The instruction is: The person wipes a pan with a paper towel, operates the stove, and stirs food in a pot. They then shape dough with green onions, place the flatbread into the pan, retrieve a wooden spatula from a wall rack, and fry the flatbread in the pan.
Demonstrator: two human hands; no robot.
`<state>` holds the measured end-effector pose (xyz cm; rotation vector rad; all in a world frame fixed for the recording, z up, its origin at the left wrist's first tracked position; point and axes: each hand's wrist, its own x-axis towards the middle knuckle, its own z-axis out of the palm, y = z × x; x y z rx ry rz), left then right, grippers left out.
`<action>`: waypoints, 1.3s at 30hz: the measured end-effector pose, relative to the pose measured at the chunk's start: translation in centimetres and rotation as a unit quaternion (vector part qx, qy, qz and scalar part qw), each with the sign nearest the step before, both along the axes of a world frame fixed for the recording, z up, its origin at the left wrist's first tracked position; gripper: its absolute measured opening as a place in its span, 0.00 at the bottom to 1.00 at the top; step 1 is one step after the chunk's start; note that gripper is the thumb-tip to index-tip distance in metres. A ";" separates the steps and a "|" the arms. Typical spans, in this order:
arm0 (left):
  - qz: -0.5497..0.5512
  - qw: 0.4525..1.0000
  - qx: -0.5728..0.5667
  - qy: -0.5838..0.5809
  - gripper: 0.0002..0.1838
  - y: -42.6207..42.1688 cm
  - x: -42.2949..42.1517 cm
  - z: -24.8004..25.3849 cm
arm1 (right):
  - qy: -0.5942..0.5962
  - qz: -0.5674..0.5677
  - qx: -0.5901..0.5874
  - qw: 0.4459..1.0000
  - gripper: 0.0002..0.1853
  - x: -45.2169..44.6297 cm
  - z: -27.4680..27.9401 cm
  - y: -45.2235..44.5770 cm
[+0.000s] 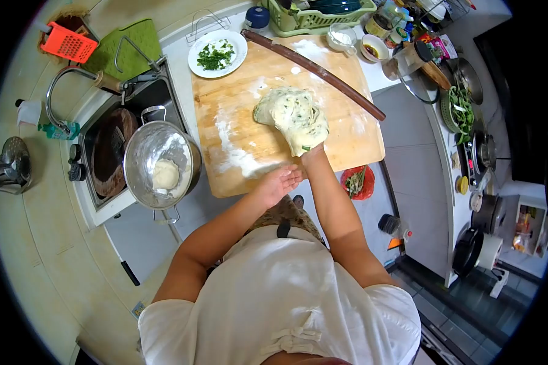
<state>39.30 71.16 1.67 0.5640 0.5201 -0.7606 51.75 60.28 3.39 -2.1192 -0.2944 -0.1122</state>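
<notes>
Seen from above, as the wearer's head camera looks down past a white shirt, a mass of pale dough (291,115) flecked with green sits over the middle of a wooden board (347,145), its near end drooping toward the person. The right hand (312,152) is under or behind that near end, with little more than the wrist showing, so whether its fingers are closed on the dough or merely propping it cannot be told. The left hand (279,184) holds nothing; its palm is turned up, the fingers loosely extended near the right wrist, and whether they touch it is unclear. The dough looks soft, slack and fairly weighty, likely to stretch, sag and perhaps cling to skin; a broad hold, palms spread beneath its thicker part, should suit it better than a pinch at the thin edge, which could tear. Loose flour (232,149) streaks the board to the left and may ease sticking. Beyond lies a dark rolling pin (315,74). Hidden are the dough's underside and the right fingers; how much of the dough rests on the wood is hard to judge, and dark corners crop the wide view.
</notes>
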 end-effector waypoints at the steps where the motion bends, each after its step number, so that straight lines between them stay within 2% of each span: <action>1: -0.012 1.000 -0.011 -0.002 0.20 -0.3 0.0 -1.8 | -0.009 0.006 -0.007 1.000 0.20 -0.2 0.6 -0.1; 2: -0.023 0.999 -0.023 -0.005 0.20 -0.5 0.0 -3.9 | -0.017 0.012 -0.010 1.000 0.20 -0.5 1.5 -0.2; 5: 0.060 0.986 -0.157 0.004 0.22 -1.2 3.1 -10.9 | -0.002 0.012 0.025 1.000 0.21 -2.7 5.6 -0.3; 6: 0.128 0.983 -0.128 0.016 0.24 -1.7 4.2 -9.4 | 0.006 0.004 0.047 0.999 0.21 -3.3 5.7 -0.6; 7: 0.208 0.965 -0.158 0.006 0.26 -2.0 5.2 -8.3 | 0.012 -0.003 0.070 0.997 0.20 -3.9 5.8 -0.9; 9: 0.182 0.945 -0.257 -0.085 0.28 -1.8 6.3 -4.1 | 0.041 -0.017 0.141 0.989 0.20 -5.3 5.7 -1.6; 10: 0.166 0.945 -0.270 -0.082 0.28 -1.8 6.4 -0.8 | 0.060 -0.018 0.178 0.982 0.20 -6.0 6.0 -2.0; 13: 0.128 0.945 -0.244 -0.178 0.28 -2.9 5.8 0.7 | 0.140 0.017 0.306 0.941 0.21 -8.5 10.3 -3.3; 14: 0.134 0.960 -0.180 -0.168 0.28 -3.6 5.6 -0.3 | 0.237 -0.001 0.514 0.824 0.20 -9.1 9.6 -4.0; 15: 0.131 0.958 -0.193 -0.168 0.28 -4.1 5.5 -0.3 | 0.299 -0.057 0.695 0.651 0.19 -9.7 9.1 -4.6; 17: 0.125 0.953 -0.217 -0.171 0.28 -5.2 5.5 -0.4 | 0.338 -0.060 0.748 0.568 0.18 -10.6 8.6 -6.6; 18: 0.086 0.952 -0.171 -0.238 0.29 -6.0 5.7 0.3 | 0.316 -0.055 0.725 0.610 0.16 -11.0 8.7 -7.4; 21: 0.053 0.951 -0.126 -0.277 0.32 -8.3 4.9 0.7 | 0.413 -0.065 0.750 0.512 0.16 -11.8 9.6 -10.8; 23: 0.035 0.946 -0.123 -0.299 0.31 -10.5 4.0 1.4 | 0.407 -0.069 0.749 0.518 0.16 -13.1 11.1 -13.3; 25: -0.004 0.934 -0.090 -0.346 0.31 -13.6 2.1 5.0 | 0.412 -0.079 0.748 0.514 0.17 -14.4 11.4 -15.7; 27: 0.001 0.935 -0.092 -0.341 0.29 -16.2 1.1 4.9 | 0.421 -0.097 0.750 0.501 0.18 -15.3 12.0 -18.2; 29: -0.002 0.939 -0.092 -0.332 0.27 -19.3 -0.1 5.0 | 0.375 -0.083 0.750 0.538 0.19 -17.7 14.1 -20.6; 31: -0.017 0.944 -0.094 -0.317 0.26 -23.4 -1.9 6.2 | 0.353 -0.070 0.773 0.523 0.21 -20.2 16.2 -23.8; 32: -0.024 0.943 -0.068 -0.325 0.25 -25.3 -2.9 6.3 | 0.355 -0.060 0.796 0.486 0.21 -21.6 16.7 -25.7; 33: -0.071 0.890 0.075 -0.445 0.24 -27.5 -3.9 6.4 | 0.350 -0.051 0.820 0.450 0.22 -23.2 17.4 -27.9; 34: -0.111 0.799 0.206 -0.553 0.24 -29.4 -4.7 6.5 | 0.319 -0.078 0.828 0.454 0.23 -25.0 17.9 -29.7; 35: -0.118 0.819 0.160 -0.538 0.23 -31.4 -5.9 6.6 | 0.286 -0.041 0.848 0.445 0.23 -26.5 16.8 -31.0; 36: -0.124 0.838 0.116 -0.519 0.23 -33.5 -7.2 6.7 | 0.261 -0.086 0.853 0.443 0.21 -27.5 13.7 -32.3; 37: -0.116 0.932 -0.086 -0.332 0.23 -35.5 -8.6 7.1 | 0.238 -0.128 0.858 0.436 0.20 -28.8 11.4 -34.2; 38: -0.143 0.930 -0.075 -0.331 0.24 -37.9 -9.9 7.1 | 0.223 -0.136 0.850 0.457 0.19 -31.4 14.9 -36.2; 39: -0.161 0.932 -0.118 -0.302 0.24 -40.5 -11.5 7.4 | 0.194 -0.158 0.855 0.455 0.19 -33.4 14.9 -38.5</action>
